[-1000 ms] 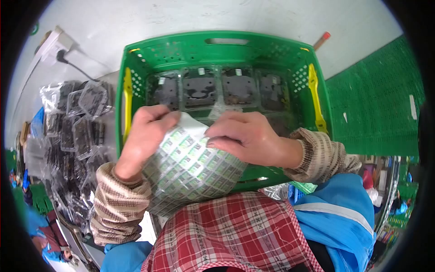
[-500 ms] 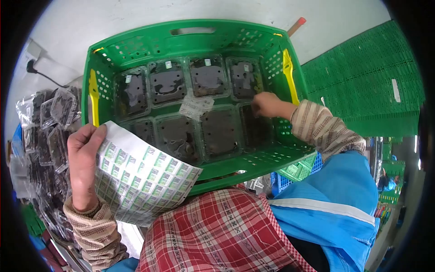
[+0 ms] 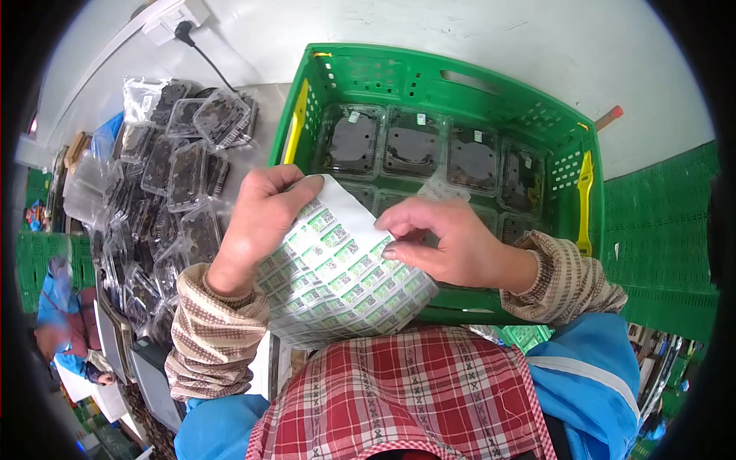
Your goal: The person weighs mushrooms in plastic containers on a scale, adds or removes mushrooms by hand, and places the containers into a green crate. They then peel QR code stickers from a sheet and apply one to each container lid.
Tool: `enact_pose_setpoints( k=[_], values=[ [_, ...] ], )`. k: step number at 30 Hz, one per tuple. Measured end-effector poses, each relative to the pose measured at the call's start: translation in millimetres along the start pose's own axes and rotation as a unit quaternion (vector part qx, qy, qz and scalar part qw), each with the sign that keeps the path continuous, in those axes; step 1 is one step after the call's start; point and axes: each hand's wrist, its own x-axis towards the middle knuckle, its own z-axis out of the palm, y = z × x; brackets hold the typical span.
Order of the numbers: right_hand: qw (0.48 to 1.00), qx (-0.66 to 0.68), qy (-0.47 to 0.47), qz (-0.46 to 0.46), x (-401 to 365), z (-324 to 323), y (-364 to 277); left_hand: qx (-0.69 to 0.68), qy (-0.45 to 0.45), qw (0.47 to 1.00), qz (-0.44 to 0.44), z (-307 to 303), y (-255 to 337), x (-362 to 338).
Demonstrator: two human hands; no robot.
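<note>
My left hand (image 3: pixel 261 218) grips the top corner of a white sheet of stickers (image 3: pixel 345 264), thumb on its face. Rows of small green-and-white labels with square codes cover the sheet, which bends downward at the bottom. At its right edge my right hand (image 3: pixel 452 241) has thumb and fingertips curled on the sheet beside a label; whether a label is lifted there cannot be made out. Behind both hands, a green crate (image 3: pixel 452 73) holds clear plastic boxes (image 3: pixel 414 146) with dark contents. Small labels show on the far-row lids. My right hand and the sheet hide much of the near row.
A heap of similar clear boxes (image 3: pixel 188 176) lies left of the crate. A plug with a black cord (image 3: pixel 184 31) sits at the wall. Green crates (image 3: pixel 659 230) are stacked at the right. Another person in blue (image 3: pixel 57 307) is at the far left.
My right hand has left the far-right near-row box in the crate and come to the sticker sheet. My view has turned left, so the crate appears farther right.
</note>
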Motion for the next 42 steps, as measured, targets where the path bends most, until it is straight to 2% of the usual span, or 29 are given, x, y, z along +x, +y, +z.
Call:
enact_pose_setpoints(
  k=[2, 6, 8, 11, 13, 15, 17, 18, 21, 23, 24, 26, 27, 28, 29, 30, 31, 33, 34, 36, 40, 42],
  values=[
    [0.988, -0.106, 0.047, -0.099, 1, 7, 2, 0.002, 0.002, 1.000, -0.004, -3, -4, -2],
    [0.986, -0.137, 0.026, -0.093, 1, 13, 1, 0.010, -0.010, 1.000, -0.019, -5, -15, -6],
    [0.961, -0.161, 0.070, -0.212, -1, 15, 2, 0.034, 0.012, 0.999, -0.009, -8, -17, -8],
    [0.974, -0.122, 0.032, -0.186, -1, -16, 7, 0.083, 0.064, 0.994, 0.000, -15, -18, -13],
    [0.986, -0.162, 0.021, -0.030, -9, -67, 38, 0.026, 0.089, 0.996, -0.005, -26, -18, -21],
    [0.912, -0.381, -0.089, 0.120, -33, -95, 100, -0.032, 0.088, 0.996, -0.012, -38, -27, -22],
    [0.883, -0.393, -0.169, 0.195, -44, -90, 121, -0.040, 0.093, 0.995, -0.018, -35, -30, -21],
    [0.883, -0.391, -0.172, 0.194, -46, -86, 128, -0.042, 0.096, 0.994, -0.028, -35, -32, -22],
    [0.891, -0.417, -0.134, 0.123, -50, -74, 155, -0.038, 0.108, 0.993, -0.026, -27, -27, -23],
    [0.836, -0.542, -0.053, 0.071, -48, -68, 171, -0.023, 0.100, 0.994, -0.033, -29, -30, -23],
    [0.840, -0.537, -0.058, 0.054, -46, -70, 169, -0.004, 0.104, 0.994, -0.023, -29, -30, -23],
    [0.850, -0.518, 0.045, 0.083, -33, -69, 137, 0.012, 0.113, 0.993, -0.023, -30, -32, -25],
    [0.933, -0.351, 0.053, 0.059, -20, -61, 119, 0.005, 0.116, 0.993, -0.024, -29, -32, -23],
    [0.983, -0.172, 0.055, 0.041, -10, -47, 94, 0.000, 0.113, 0.993, -0.025, -27, -28, -23],
    [0.998, -0.046, 0.021, 0.035, 0, -28, 63, -0.056, 0.110, 0.991, -0.048, -25, -33, -21],
    [0.998, 0.046, -0.034, 0.021, 6, -13, 36, -0.054, 0.108, 0.992, -0.046, -24, -32, -21],
    [0.995, 0.068, -0.066, 0.005, 9, 2, 24, -0.052, 0.105, 0.992, -0.043, -24, -30, -21],
    [0.995, 0.055, -0.051, -0.067, 16, 22, 19, -0.053, 0.105, 0.992, -0.046, -25, -27, -24],
    [0.995, 0.055, -0.055, -0.069, 19, 26, 17, -0.059, 0.102, 0.992, -0.049, -26, -27, -26],
    [0.990, -0.002, -0.021, -0.137, 21, 31, 15, -0.057, 0.098, 0.992, -0.057, -28, -26, -30],
    [0.976, -0.091, -0.024, -0.198, 20, 36, 10, -0.031, 0.081, 0.994, -0.059, -33, -41, -33],
    [0.940, -0.163, 0.039, -0.297, 18, 42, 13, -0.020, 0.100, 0.993, -0.060, -36, -45, -37]
  ],
)
